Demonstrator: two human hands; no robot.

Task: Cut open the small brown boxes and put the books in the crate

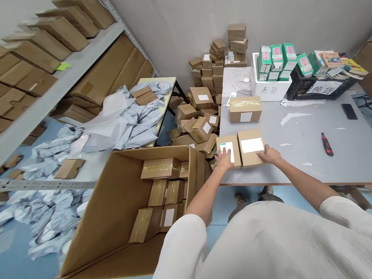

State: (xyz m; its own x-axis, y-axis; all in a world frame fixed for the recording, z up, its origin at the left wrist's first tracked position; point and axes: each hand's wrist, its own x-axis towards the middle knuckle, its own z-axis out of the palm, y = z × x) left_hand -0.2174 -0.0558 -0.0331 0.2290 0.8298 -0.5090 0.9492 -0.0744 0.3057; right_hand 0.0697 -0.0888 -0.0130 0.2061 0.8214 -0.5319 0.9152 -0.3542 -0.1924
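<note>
Two small cardboard boxes lie side by side at the near left edge of the grey table. My left hand (224, 158) rests with spread fingers on top of the left cardboard box (234, 144), partly over its white label. At the right cardboard box (248, 134), which also bears a white label (252, 145), my right hand (270, 154) grips the near right corner, thumb on top; its other fingers are partly hidden. Just behind them sits a longer taped box (245, 110).
A large open carton (90, 226) with several taped boxes stands left of the table (299, 160). On the table are a red-black box cutter (327, 144), a phone (349, 111), a white bin (271, 91) and a black crate (303, 88). Boxes are heaped behind (201, 128).
</note>
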